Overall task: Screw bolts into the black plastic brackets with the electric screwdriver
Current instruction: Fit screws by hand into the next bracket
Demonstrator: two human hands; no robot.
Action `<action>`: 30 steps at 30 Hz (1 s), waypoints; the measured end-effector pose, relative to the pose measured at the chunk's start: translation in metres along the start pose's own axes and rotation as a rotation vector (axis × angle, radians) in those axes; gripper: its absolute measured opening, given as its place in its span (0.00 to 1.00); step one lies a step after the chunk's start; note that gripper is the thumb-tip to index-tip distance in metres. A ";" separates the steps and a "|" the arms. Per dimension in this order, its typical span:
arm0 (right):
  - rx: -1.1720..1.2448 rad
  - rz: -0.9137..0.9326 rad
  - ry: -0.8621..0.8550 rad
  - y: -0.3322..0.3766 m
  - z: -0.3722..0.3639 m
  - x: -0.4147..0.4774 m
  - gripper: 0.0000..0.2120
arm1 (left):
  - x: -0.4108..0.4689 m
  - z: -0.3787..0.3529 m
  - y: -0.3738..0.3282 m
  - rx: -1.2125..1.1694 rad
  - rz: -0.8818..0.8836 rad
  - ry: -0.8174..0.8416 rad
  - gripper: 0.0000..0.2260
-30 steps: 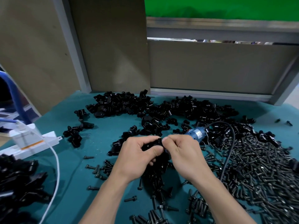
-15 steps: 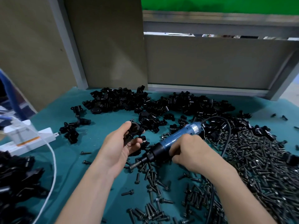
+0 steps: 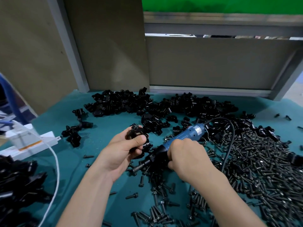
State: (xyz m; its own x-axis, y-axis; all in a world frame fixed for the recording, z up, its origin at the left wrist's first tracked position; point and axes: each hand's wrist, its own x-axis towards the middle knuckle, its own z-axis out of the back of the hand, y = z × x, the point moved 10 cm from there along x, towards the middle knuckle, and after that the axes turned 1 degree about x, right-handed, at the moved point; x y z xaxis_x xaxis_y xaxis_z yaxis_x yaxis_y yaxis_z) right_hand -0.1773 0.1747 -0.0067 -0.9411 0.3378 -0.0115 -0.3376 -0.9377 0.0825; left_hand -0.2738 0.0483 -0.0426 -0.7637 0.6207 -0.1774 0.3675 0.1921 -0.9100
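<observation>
The hands, pressed together over one part a second ago, have drawn apart. The right hand [image 3: 188, 158] has taken up the electric screwdriver [image 3: 186, 136] that lay behind them, and the left thumb has since folded down over the bracket [image 3: 137, 132].

Much of that bracket is covered: the left hand [image 3: 118, 154] grips it with the thumb across its top and fingers curled beneath, so only dark edges show above and beside the thumb. Whether a bolt sits in it cannot be told. It is held above the teal table [image 3: 101, 128], just left of the tool's nose.

The right hand is wrapped firmly round the screwdriver's middle, knuckles up, hiding that part. The blue rear slants up and right, the black nose down and left, and its tip is lost against dark bolts [image 3: 262, 171] under it. The black cable [image 3: 230, 145] arcs from the tool's rear and drops behind the right forearm.

Both forearms come in from the bottom edge, angled inward.

Loose brackets are heaped in a pile [image 3: 147, 105] at the back. At the left, a white power strip [image 3: 32, 145] and its cord [image 3: 55, 169] are blurred, and a heap of black parts [image 3: 16, 185] is cut off by the frame.
</observation>
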 end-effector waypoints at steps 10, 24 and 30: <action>0.060 -0.048 0.193 -0.017 0.004 -0.012 0.15 | -0.003 -0.006 0.005 0.038 0.022 0.113 0.26; 1.157 -0.049 -0.230 -0.025 0.031 0.002 0.13 | -0.002 -0.017 0.005 0.216 -0.042 0.129 0.18; 1.074 -0.019 -0.254 -0.027 0.032 0.002 0.08 | 0.000 -0.020 0.008 0.236 -0.047 0.162 0.18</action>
State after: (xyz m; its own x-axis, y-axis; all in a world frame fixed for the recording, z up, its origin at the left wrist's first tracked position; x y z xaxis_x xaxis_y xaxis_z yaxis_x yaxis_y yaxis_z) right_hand -0.1698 0.2029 0.0229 -0.8634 0.4739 0.1732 -0.0456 -0.4151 0.9086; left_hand -0.2603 0.0651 -0.0424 -0.6751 0.7325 -0.0880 0.1853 0.0529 -0.9813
